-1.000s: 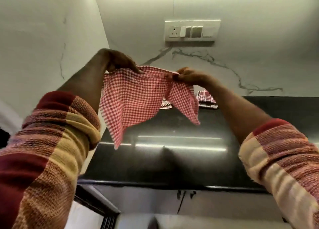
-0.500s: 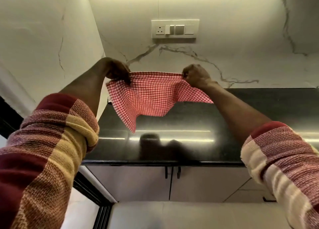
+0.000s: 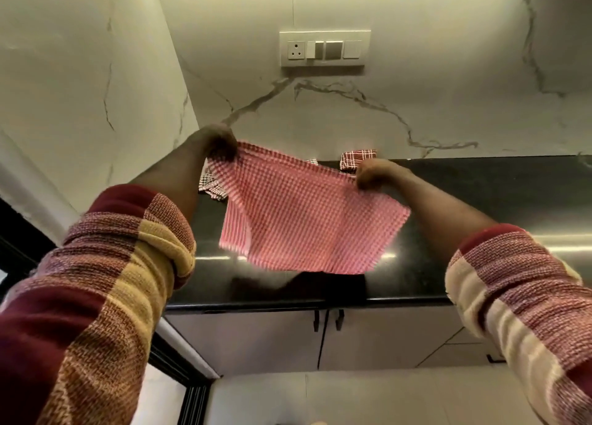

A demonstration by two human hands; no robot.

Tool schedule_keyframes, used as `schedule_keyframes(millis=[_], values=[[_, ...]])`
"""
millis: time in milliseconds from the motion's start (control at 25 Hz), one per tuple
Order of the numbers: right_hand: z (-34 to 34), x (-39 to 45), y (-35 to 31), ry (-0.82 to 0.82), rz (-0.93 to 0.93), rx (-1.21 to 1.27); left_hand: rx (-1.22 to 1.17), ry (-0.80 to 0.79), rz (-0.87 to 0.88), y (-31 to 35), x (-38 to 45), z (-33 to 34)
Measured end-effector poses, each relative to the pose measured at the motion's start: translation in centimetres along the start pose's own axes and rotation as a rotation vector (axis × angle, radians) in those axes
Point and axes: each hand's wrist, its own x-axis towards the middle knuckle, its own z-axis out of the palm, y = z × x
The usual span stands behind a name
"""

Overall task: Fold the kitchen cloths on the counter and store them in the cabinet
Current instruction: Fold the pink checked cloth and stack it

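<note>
While both hands, left hand (image 3: 221,142) and right hand (image 3: 373,173), pinch the red gingham cloth (image 3: 307,219) unfolded mid-frame, other cloths (image 3: 357,160) (behind) wait; cabinet (image 3: 256,338) closed.

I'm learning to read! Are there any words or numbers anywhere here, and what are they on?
None: no words or numbers show.
The switch panel on the wall is blank.
The red checked cloth and the cabinet doors carry no label.
</note>
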Motion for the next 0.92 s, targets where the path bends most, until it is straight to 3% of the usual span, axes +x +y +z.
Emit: schedule_keyframes(millis=[120, 160, 240, 320, 360, 440, 520, 560, 600, 680, 760, 840, 920], values=[[-0.9, -0.3, 0.8, 0.793, -0.141, 0.236, -0.097, 0.603, 0.202, 0.0, 0.5, 0.3], [-0.8, -0.7, 0.6, 0.971, -0.231, 0.217, -0.036, 0.719, 0.273, -0.3, 0.5, 0.7], [0.3, -2.2, -0.3, 1.102, -0.338, 0.146, 0.039, 0.741, 0.34, -1.3, 1.3, 1.9], [4.0, -3.1, -0.6, 1.031, -0.32, 0.046, 0.168, 0.558, 0.259, -2.8, 2.3, 4.4], [6.6, -3.6, -0.8, 0.915, -0.28, 0.015, 0.234, 0.432, 0.194, -3.4, 2.5, 5.9], [12.5, -4.9, -1.7, 0.491, -0.227, 0.033, 0.26, 0.191, 0.143, -4.2, 2.3, 9.3], [17.7, -6.0, -3.2, -0.025, -0.305, 0.107, 0.163, -0.091, 0.204, -4.5, 1.5, 13.5], [19.5, -6.3, -3.9, -0.189, -0.364, 0.156, 0.133, -0.233, 0.23, -4.6, 0.7, 15.9], [20.7, -6.0, -4.3, -0.229, -0.391, 0.207, 0.148, -0.336, 0.24, -4.9, -0.2, 18.3], [21.0, -4.7, -4.2, -0.082, -0.347, 0.244, 0.276, -0.432, 0.221, -6.0, -1.7, 22.4], [21.0, -3.2, -2.9, 0.056, -0.335, 0.04, 0.363, -0.429, 0.23, -7.3, -2.8, 24.5], [22.0, -2.8, -1.3, 0.03, -0.347, -0.175, 0.379, -0.401, 0.314, -8.5, -3.1, 24.8], [23.6, -3.4, -1.0, 0.083, -0.306, -0.215, 0.315, -0.325, 0.324, -9.6, -3.7, 24.6]])
